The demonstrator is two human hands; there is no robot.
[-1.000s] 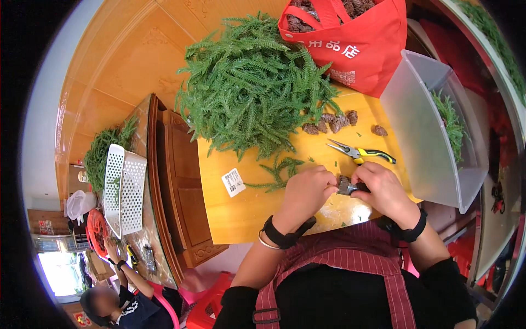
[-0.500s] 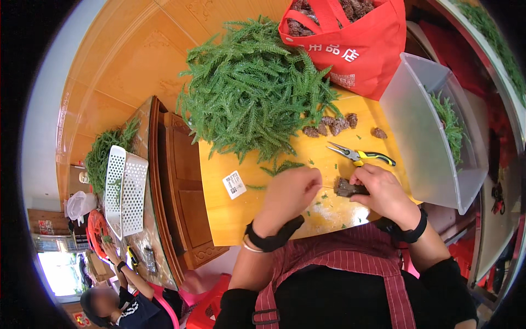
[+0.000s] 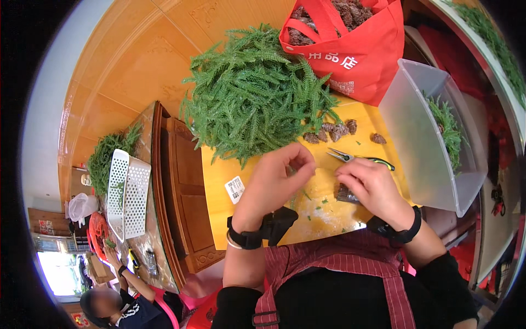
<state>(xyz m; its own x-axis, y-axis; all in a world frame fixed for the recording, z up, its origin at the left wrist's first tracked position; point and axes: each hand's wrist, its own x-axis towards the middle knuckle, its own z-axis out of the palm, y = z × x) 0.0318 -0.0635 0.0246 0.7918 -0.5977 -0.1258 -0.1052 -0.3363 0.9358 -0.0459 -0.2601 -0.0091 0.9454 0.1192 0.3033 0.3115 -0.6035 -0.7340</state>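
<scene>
My left hand (image 3: 278, 180) is raised over the yellow table in front of the greenery pile, thumb and fingers curled into a pinch. What they hold, if anything, is too small to make out. Across from it, my right hand (image 3: 372, 183) pinches thumb and fingertips together; their contents are hidden. Under those fingers lies a dark bundle of thin strands (image 3: 345, 194), partly covered by the hand. Long-nose pliers (image 3: 341, 156) with yellow and black handles lie just beyond the right hand. Several brown pine cones (image 3: 338, 131) sit behind them.
A big heap of green sprigs (image 3: 257, 98) fills the table's back. Beside it stand a red bag (image 3: 361, 60) of pine cones and a translucent bin (image 3: 416, 137). A white label (image 3: 234, 189) lies left. Further left are a white perforated basket (image 3: 137, 192) and a co-worker (image 3: 137, 290).
My left hand has moved a little left and upward, apart from the right. My right hand has shifted its fingertips off the dark bundle's side into a pinch above it.
</scene>
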